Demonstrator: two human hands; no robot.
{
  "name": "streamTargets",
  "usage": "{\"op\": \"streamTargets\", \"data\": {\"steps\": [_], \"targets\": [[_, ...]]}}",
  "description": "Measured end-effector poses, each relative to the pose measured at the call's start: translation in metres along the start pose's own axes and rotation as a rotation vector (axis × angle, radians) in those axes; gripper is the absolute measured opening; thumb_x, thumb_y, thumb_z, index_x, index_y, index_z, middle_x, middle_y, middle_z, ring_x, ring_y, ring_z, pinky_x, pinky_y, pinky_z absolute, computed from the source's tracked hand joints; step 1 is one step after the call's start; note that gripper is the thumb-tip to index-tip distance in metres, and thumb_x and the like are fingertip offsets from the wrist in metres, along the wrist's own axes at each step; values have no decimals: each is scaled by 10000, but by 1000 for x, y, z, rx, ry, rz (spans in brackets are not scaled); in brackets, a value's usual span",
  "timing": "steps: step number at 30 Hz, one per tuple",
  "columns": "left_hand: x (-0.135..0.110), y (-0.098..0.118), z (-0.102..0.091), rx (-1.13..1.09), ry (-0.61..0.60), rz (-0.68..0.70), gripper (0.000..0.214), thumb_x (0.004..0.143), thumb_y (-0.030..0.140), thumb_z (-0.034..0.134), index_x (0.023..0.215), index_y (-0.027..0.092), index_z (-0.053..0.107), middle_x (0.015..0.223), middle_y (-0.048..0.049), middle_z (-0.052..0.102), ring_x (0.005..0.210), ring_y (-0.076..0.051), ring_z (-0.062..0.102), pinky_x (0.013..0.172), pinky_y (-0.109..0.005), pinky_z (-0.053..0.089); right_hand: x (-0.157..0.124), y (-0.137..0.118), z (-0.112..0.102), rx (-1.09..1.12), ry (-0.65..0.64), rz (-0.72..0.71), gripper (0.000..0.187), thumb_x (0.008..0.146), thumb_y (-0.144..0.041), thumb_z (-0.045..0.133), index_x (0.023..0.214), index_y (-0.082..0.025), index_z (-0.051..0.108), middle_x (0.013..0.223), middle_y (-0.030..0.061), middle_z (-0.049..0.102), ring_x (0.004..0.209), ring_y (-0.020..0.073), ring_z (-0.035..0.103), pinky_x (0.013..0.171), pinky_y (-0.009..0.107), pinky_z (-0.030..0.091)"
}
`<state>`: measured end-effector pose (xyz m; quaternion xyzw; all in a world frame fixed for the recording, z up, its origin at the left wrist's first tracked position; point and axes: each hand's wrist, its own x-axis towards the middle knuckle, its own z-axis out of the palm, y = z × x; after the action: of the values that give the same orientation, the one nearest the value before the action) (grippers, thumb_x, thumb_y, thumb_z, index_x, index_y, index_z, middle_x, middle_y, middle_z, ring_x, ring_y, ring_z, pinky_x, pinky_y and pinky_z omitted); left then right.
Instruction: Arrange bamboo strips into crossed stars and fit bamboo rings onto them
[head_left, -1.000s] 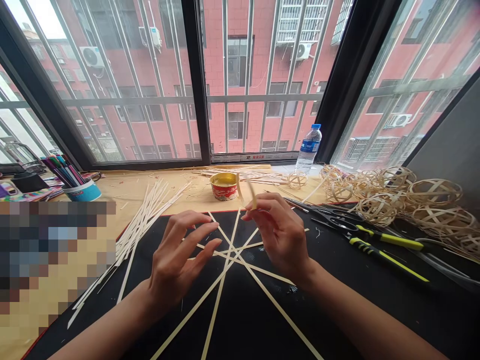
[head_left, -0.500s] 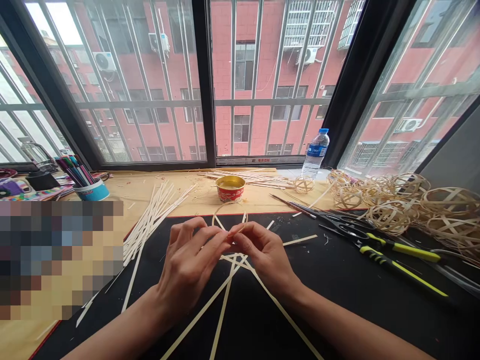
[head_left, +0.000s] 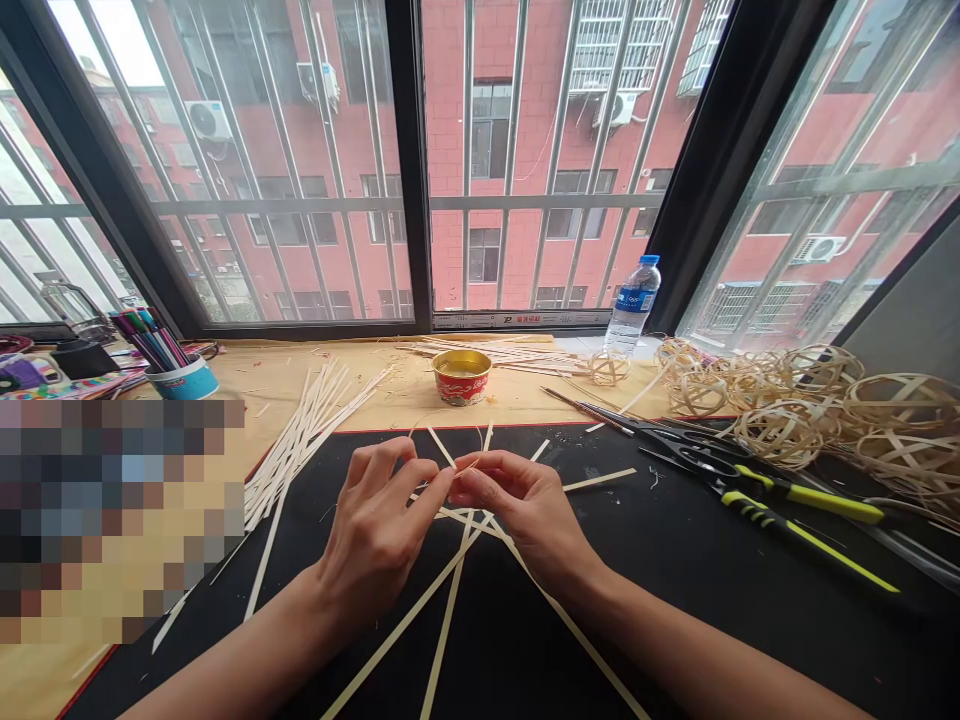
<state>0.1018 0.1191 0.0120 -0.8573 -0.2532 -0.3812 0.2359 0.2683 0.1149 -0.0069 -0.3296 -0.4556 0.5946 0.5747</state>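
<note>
Holding a thin, pale, curved strip [head_left: 471,464] at the fingertips, over a black mat with a red edge [head_left: 660,610]. Right hand [head_left: 536,510]: thumb and forefinger pinching the strip. Left hand [head_left: 379,530]: forefinger reaching to the same spot, other fingers bent; thumb out of sight, so cannot tell whether it pinches.

Done: long, flat, pale strips crossed in a star [head_left: 470,523] on the mat, beneath the hands. Left over: star flat, its arms loose; a sheaf of pale, narrow strips [head_left: 296,440] lying apart on the left, apparently unused. Round openwork balls of pale woven strip [head_left: 784,420], heaped far right, look finished.

Hard to read: star's far side partly behind the hands, near arms cut off by the lower edge; held strip's ends unclear, its arc faint. Lower left pixelated.
</note>
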Motion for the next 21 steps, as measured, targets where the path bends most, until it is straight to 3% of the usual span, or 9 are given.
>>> {"op": "streamTargets", "data": {"steps": [11,21], "targets": [[2,-1,-1,-25,-38,26,293,863,6,472,1056,152,638,870,-74,665,916,-239,501,745,-355,409,2,1,-1,42,36,65,285,624,-393,813,770,-163,731,738,28,707,743,171,667,722,308,547],[0,-3,3,-71,-59,54,252,861,-10,477,1062,73,605,871,-106,634,879,-238,479,713,-360,440,3,3,-1,69,29,69,277,627,-380,818,760,-155,727,716,21,705,692,140,644,718,286,522]]}}
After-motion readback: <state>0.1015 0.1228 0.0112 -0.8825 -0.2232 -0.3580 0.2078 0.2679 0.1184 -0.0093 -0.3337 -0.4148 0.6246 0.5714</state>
